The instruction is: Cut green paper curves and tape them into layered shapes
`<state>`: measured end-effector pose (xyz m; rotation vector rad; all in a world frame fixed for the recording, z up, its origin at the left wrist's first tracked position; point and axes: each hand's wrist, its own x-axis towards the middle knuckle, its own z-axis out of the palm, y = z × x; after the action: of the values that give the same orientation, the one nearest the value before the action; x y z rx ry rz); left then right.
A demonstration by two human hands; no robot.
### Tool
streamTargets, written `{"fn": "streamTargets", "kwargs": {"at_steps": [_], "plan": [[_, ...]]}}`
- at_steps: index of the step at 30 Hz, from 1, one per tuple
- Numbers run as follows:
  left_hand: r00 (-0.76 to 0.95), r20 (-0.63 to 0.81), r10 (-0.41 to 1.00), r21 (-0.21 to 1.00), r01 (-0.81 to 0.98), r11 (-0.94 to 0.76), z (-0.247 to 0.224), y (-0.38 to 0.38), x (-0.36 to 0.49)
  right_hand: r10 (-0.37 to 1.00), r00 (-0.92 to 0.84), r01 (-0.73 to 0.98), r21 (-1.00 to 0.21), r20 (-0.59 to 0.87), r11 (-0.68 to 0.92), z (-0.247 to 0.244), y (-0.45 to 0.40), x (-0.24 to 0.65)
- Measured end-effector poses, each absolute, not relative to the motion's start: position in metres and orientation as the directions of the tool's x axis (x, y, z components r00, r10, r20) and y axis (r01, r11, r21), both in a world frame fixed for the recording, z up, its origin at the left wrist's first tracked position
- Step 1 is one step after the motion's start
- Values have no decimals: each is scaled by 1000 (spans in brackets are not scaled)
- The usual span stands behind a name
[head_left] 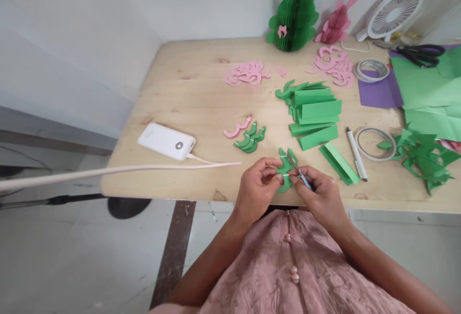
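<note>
At the table's front edge, my left hand (260, 179) pinches a green paper cutout (284, 187) with scalloped edges and small white strips on it. My right hand (320, 191) is closed on small scissors (304, 177) with a blue part near the grip; their metal blades lie against the cutout. The handle is mostly hidden by my fingers. Left of and beyond my hands are more green cutouts (250, 138) with white strips, beside a curved pink cutout (237, 127).
Folded green strips (319, 112), pink cutouts (248, 73), a pen (356, 154), tape rolls (375, 157) and green scraps (427, 158) lie around. A white power bank (162, 140) with a cable sits left. Behind stand a green paper rabbit (295, 21) and a fan (394, 14).
</note>
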<state>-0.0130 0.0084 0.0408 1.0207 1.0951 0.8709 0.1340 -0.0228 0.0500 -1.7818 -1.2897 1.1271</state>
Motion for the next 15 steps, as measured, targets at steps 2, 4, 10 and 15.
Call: {"fn": "streamTargets", "kwargs": {"at_steps": [2, 4, 10, 15], "plan": [[245, -281, 928, 950, -63, 305, 40, 9, -13, 955, 143, 390, -872, -262, -297, 50, -23, 134], [250, -282, 926, 949, -69, 308, 40, 8, -13, 956, 141, 391, -873, -257, -293, 50, -23, 134], [257, -279, 925, 945, -99, 313, 40, 8, -13, 958, 142, 405, -868, -249, -286, 49, -23, 134], [256, -278, 926, 946, -95, 310, 40, 8, -13, 961, 144, 432, -858, -237, -277, 48, -23, 134]]}}
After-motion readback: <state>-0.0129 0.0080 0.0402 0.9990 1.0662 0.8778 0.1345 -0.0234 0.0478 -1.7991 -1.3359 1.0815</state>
